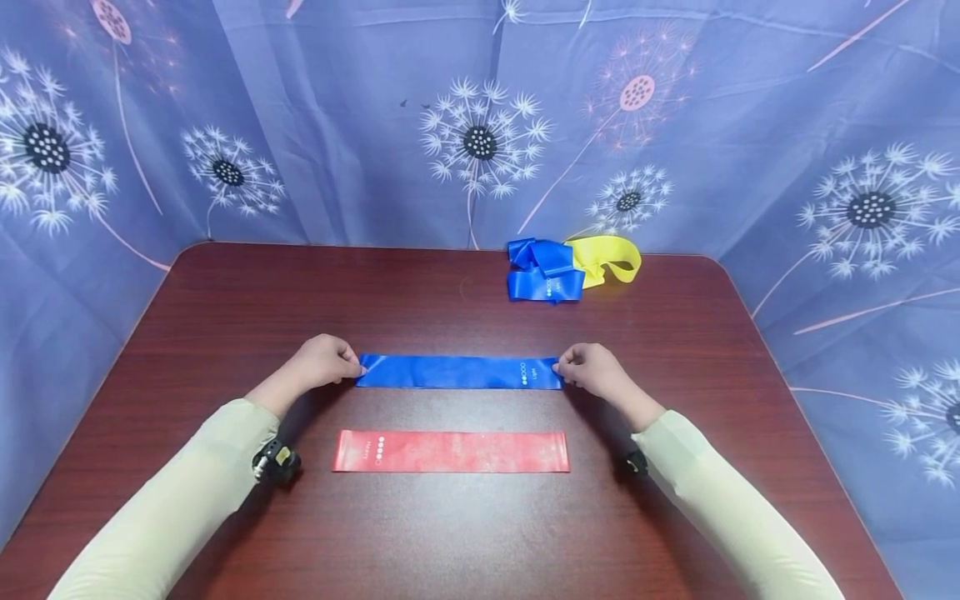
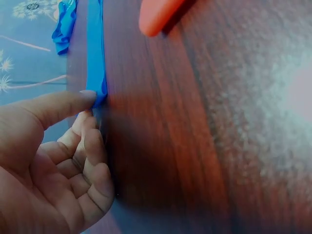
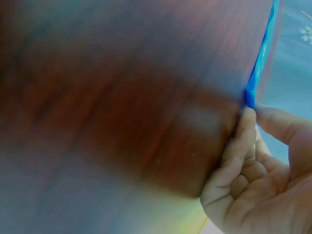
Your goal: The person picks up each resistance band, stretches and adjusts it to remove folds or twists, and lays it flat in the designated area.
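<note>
A blue resistance band (image 1: 450,372), printed "Light" near its right end, lies stretched out flat in the middle of the table. My left hand (image 1: 324,361) pinches its left end between thumb and forefinger; the left wrist view shows this hand (image 2: 63,151) with the other fingers curled loosely below the band (image 2: 96,48). At the opposite end, my right hand (image 1: 596,369) pinches the band's corner, and the right wrist view has the thumb and forefinger of that hand (image 3: 263,170) meeting at the blue edge (image 3: 251,92). Nearer to me, a red resistance band (image 1: 450,452) lies flat, roughly parallel.
Toward the table's back edge, a crumpled blue band (image 1: 546,271) lies against a looped yellow band (image 1: 611,258). A blue dandelion-patterned curtain (image 1: 360,125) surrounds the back and sides of the dark wooden table (image 1: 225,300).
</note>
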{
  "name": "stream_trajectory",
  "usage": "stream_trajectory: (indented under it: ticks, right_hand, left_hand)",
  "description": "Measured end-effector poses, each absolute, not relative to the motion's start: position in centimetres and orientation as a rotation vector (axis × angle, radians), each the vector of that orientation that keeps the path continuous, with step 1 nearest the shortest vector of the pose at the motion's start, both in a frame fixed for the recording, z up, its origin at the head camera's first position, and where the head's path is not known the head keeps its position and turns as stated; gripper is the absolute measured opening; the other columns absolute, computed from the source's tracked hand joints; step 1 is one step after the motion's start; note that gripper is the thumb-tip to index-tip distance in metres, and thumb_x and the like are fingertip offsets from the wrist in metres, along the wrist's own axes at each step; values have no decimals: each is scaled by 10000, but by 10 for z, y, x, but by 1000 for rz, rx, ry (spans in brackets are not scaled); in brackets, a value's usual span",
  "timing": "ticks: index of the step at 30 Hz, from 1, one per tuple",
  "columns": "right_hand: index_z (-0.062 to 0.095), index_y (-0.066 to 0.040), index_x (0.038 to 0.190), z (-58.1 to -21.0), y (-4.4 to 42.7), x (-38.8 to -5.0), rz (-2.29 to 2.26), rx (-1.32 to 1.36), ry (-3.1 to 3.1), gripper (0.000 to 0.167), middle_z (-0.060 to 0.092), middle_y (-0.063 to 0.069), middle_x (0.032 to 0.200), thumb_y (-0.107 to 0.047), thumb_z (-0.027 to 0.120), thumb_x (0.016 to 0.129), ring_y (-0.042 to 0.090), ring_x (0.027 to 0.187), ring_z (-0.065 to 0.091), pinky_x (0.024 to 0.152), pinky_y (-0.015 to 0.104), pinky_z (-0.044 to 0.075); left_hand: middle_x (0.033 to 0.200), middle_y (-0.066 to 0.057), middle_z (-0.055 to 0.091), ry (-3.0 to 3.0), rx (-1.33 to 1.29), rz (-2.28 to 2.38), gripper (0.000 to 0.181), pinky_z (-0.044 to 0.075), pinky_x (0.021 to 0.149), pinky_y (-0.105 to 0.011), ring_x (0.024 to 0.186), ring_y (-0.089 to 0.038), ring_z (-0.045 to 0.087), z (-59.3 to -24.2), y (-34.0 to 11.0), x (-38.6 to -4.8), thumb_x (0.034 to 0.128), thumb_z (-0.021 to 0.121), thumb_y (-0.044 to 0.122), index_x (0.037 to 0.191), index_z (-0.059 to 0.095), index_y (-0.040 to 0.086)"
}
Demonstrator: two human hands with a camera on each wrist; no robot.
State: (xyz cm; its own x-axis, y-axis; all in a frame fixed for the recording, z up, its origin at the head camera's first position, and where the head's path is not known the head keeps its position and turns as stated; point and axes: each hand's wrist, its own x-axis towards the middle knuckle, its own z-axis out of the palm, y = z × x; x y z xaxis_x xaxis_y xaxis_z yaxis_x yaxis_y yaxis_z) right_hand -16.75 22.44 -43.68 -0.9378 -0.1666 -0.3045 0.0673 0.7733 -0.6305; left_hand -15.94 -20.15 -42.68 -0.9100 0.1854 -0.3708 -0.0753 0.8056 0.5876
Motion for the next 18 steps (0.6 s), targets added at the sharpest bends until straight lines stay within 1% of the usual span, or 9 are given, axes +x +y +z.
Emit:
stream_trajectory:
  ticks: [2, 4, 7, 10, 13, 18]
  right_hand:
    - [684, 19, 967, -437, 225, -168, -959, -76, 2626, 165, 716, 82, 808, -142, 647, 960, 137, 682, 574, 620, 260, 477]
    - [680, 20, 972, -437, 226, -168, -964, -75, 2626, 172, 716, 85, 813, -147, 643, 963, 138, 682, 575, 623, 264, 481]
    - [674, 24, 973, -437, 229, -168, -983, -78, 2623, 175, 716, 90, 813, -147, 639, 967, 136, 676, 571, 627, 272, 484]
    - [670, 33, 965, -437, 231, -168, -1011, -92, 2609, 178, 693, 77, 782, -144, 645, 966, 135, 679, 568, 635, 277, 476]
    - [665, 38, 963, -436, 231, -168, -1049, -79, 2582, 185, 660, 61, 759, -147, 658, 968, 145, 693, 567, 649, 278, 466]
    - [659, 47, 981, -433, 232, -169, -1109, -46, 2522, 193, 674, 47, 773, -146, 656, 971, 139, 701, 569, 636, 262, 466]
  left_hand:
    - [663, 10, 615, 2544, 74, 916, 200, 445, 574, -258, 625, -103, 543, -428, -205, -160, 885, 732, 200, 835, 713, 7]
    - [709, -6, 646, 2496, 50, 980, 218, 478, 598, -264, 655, -109, 573, -428, -208, -162, 894, 732, 213, 880, 714, -4]
    - [832, -52, 708, 2409, 25, 1066, 263, 540, 678, -285, 745, -117, 659, -427, -214, -162, 922, 725, 238, 972, 704, -20]
    - [911, -38, 754, 2338, 12, 1127, 294, 578, 760, -306, 829, -115, 730, -424, -217, -161, 946, 709, 247, 1040, 693, -32]
    - [856, 16, 760, 2267, -13, 1204, 299, 591, 773, -301, 811, -81, 742, -425, -218, -160, 957, 695, 226, 1085, 677, -44]
    - [756, 72, 718, 2189, -68, 1301, 285, 582, 718, -247, 715, -32, 698, -430, -219, -159, 956, 681, 180, 1106, 653, -61]
